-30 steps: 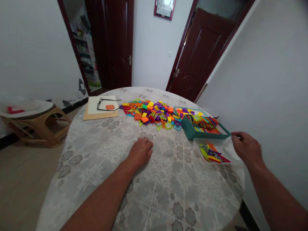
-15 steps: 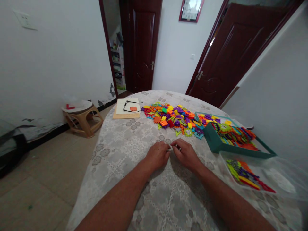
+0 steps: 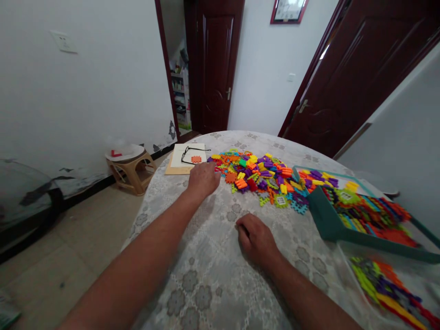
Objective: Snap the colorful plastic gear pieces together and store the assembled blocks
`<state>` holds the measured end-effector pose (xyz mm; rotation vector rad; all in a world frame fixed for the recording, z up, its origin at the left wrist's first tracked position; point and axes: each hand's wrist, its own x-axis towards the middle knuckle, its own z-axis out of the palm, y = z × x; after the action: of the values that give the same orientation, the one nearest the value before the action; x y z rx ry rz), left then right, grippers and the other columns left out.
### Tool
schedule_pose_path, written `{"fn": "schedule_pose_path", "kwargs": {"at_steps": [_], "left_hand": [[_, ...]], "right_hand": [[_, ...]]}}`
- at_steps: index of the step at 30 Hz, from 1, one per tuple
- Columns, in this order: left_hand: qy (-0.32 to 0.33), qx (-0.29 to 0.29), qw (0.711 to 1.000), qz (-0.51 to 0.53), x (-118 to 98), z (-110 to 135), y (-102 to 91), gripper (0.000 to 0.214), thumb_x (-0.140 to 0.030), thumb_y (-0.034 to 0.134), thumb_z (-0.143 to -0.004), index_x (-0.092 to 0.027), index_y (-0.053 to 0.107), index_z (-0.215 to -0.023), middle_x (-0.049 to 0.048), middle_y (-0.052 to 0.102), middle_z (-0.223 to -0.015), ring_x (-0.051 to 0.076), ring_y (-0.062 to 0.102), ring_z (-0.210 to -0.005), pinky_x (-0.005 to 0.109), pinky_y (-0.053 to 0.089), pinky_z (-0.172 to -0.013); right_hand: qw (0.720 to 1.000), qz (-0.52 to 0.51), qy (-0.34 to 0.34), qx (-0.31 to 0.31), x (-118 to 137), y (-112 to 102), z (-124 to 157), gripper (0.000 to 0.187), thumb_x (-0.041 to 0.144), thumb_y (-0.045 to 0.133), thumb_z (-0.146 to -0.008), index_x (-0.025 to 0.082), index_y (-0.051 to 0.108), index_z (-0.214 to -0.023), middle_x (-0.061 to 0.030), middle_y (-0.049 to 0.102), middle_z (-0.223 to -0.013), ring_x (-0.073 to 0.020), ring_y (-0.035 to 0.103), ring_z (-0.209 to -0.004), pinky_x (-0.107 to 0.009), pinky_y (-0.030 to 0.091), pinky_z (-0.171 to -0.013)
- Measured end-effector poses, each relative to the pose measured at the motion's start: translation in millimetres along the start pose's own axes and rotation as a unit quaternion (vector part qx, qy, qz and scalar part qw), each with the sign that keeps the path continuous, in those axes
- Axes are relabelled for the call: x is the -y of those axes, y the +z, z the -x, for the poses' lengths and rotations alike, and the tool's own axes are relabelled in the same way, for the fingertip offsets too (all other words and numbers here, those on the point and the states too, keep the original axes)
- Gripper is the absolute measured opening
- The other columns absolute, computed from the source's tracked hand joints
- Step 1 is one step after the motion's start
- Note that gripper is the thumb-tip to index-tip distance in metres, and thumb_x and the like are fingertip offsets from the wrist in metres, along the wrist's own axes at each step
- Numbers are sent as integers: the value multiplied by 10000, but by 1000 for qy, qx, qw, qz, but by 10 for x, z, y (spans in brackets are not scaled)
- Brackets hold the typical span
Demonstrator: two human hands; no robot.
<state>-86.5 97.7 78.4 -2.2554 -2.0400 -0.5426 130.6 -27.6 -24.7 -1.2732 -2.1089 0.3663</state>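
My left hand [image 3: 204, 179] reaches out to the left end of a heap of colourful plastic interlocking pieces [image 3: 263, 173]. It is beside a pad of paper [image 3: 178, 156] that bears black-framed glasses [image 3: 184, 156] and an orange toothed piece [image 3: 196, 159]. The back of this hand hides most of its fingers, so what they touch is out of sight. My right hand [image 3: 256, 234] rests on the patterned tablecloth [image 3: 220, 256], in front of the heap and apart from it. Its fingers are curled closed, and nothing shows in them.
At the right stands a green-edged box [image 3: 326, 220] full of similar pieces. In front of it, a clear plastic tub [image 3: 343, 256] holds more. A wooden-coloured stool [image 3: 132, 174] stands on the floor left of the table, with dark doors [image 3: 220, 59] beyond.
My hands were together at the table's middle. The left has moved forward and left to the heap's edge; the right stays near its place. The view has turned slightly left.
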Motion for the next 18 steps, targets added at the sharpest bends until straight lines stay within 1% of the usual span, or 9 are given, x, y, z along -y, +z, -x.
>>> {"fn": "schedule_pose_path", "kwargs": {"at_steps": [1,3,6,10,14,18], "left_hand": [[-19,6,1000,-23,53,-138,14,448,-438,478,-1036,-170,612,-1370,186,706,-1285,347,615,-1249,455,438,-1059],[-56,37,996,-66,161,-395,65,515,-522,456,-1029,-168,608,-1370,213,697,-1307,383,595,-1276,495,406,-1073],[-90,62,990,-85,322,-738,178,570,-578,423,-1021,-146,630,-1331,252,683,-1335,422,573,-1304,559,352,-1101],[-133,107,981,-88,509,-1123,357,632,-631,390,-1007,-156,635,-1344,273,675,-1363,455,571,-1312,634,344,-1083],[-155,143,975,-73,607,-1398,522,658,-657,386,-990,-180,644,-1363,270,655,-1407,471,568,-1322,667,371,-1060],[-155,150,975,-56,618,-1539,610,667,-651,373,-996,-177,633,-1387,265,643,-1423,456,591,-1299,658,408,-1049]], "right_hand": [[1000,-3,0,-1,-3,1,-5,137,134,544,-953,213,650,-984,-56,671,-965,-219,620,-920,-327,470,-830],[1000,-10,-1,-3,-7,4,-12,149,120,544,-943,220,648,-983,-55,669,-955,-221,622,-912,-328,473,-824],[1000,-21,-1,-2,-5,4,-16,157,109,540,-934,225,641,-966,-53,659,-927,-222,619,-886,-328,472,-791],[999,-30,-4,-9,-8,12,-14,174,96,538,-917,235,632,-964,-51,655,-908,-223,611,-861,-335,471,-771],[999,-34,4,-9,-15,32,-10,191,85,533,-907,241,620,-977,-51,654,-917,-226,605,-852,-346,471,-774],[999,-40,6,-7,-1,23,-13,193,87,526,-910,251,607,-973,-54,650,-914,-234,608,-857,-353,469,-762]]}}
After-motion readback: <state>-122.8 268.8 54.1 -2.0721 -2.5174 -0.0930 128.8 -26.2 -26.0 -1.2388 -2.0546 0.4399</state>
